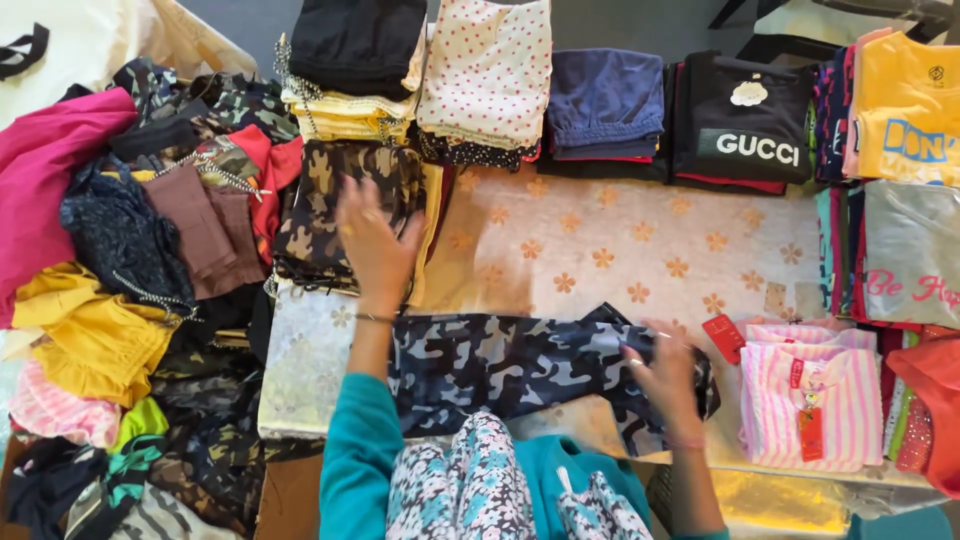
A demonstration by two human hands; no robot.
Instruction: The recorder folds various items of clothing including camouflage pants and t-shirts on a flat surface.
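My left hand (375, 240) lay flat and open, fingers spread, on top of a folded stack of brown camouflage garments (330, 215) — pressing on it, gripping nothing. My right hand (668, 380) rested on the right end of the blue-grey camouflage garment (520, 365), which was spread across the cloth in front of me, just below my left wrist; the fingers were curled at the fabric's edge, though I could not tell whether they had really closed on it. The garment lay on a pale tablecloth with orange flowers (620, 250). Just beside my right hand sat a folded pink striped piece (815, 395) with red tags. Along the far edge stood folded piles — a polka-dot stack (487, 75), a dark blue stack (605, 100) and a black shirt pile (745, 120). To my left a loose heap of clothes (110, 260) spread out, with yellow, magenta and dark pieces mixed together.
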